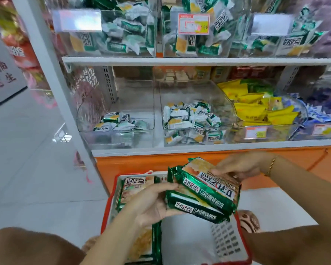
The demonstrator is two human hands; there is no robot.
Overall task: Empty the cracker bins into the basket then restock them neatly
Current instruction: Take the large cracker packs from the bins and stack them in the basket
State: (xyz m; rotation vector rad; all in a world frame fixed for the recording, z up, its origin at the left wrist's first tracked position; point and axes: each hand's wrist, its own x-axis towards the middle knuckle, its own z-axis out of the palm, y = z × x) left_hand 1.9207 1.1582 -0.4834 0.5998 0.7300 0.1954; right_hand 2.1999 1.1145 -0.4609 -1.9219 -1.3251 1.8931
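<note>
basket point(225, 243) cut off at bottom edge.

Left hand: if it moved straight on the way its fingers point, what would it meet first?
The left hand grips the green cracker packs, so those; past them, probably the right hand.

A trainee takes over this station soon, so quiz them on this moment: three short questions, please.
1. True or false: the left hand and right hand both hold green cracker packs above the red basket.
2. Which lower-shelf bin holds the fewest packets? A. left bin B. middle bin C. yellow-packet bin
3. How many clear bins show on the upper shelf?
Key: 1 true; 2 A; 3 three.
</note>
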